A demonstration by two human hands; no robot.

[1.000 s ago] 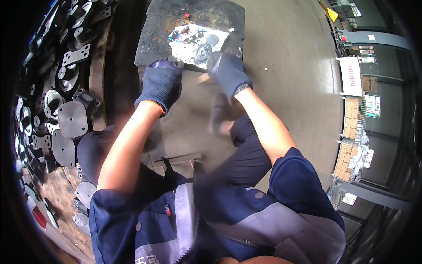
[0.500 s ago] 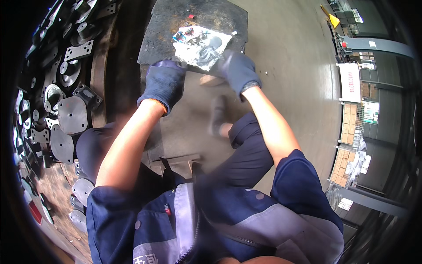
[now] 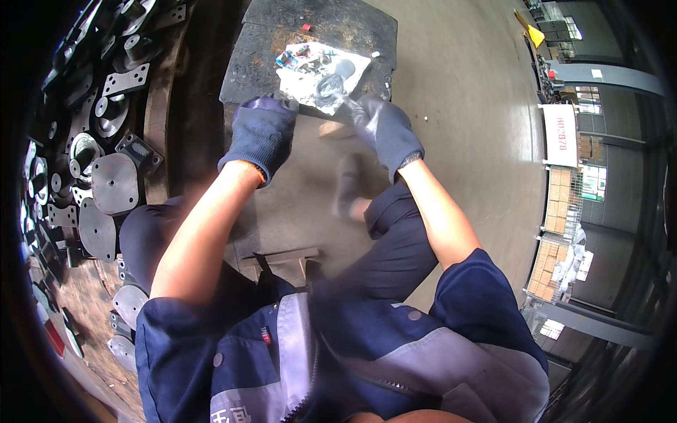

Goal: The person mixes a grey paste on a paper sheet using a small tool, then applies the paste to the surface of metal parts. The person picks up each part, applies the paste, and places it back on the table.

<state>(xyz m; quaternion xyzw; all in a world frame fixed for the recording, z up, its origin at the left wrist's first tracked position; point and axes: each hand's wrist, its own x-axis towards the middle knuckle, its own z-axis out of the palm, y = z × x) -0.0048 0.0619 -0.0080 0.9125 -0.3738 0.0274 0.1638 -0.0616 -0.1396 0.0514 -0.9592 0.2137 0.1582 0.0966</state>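
Plainly, left hand (image 3: 262, 132) curls tightly, right hand (image 3: 386, 130) loosely beside sheet (image 3: 292, 84).

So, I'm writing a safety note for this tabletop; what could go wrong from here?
The grey swirl on the white sheet looks soft, so it might smear onto the right hand, gloved and close by.
The sheet reaches the near edge of the dark tabletop; a snag could drag it off.
The small white piece near the tabletop's right edge might get knocked off.
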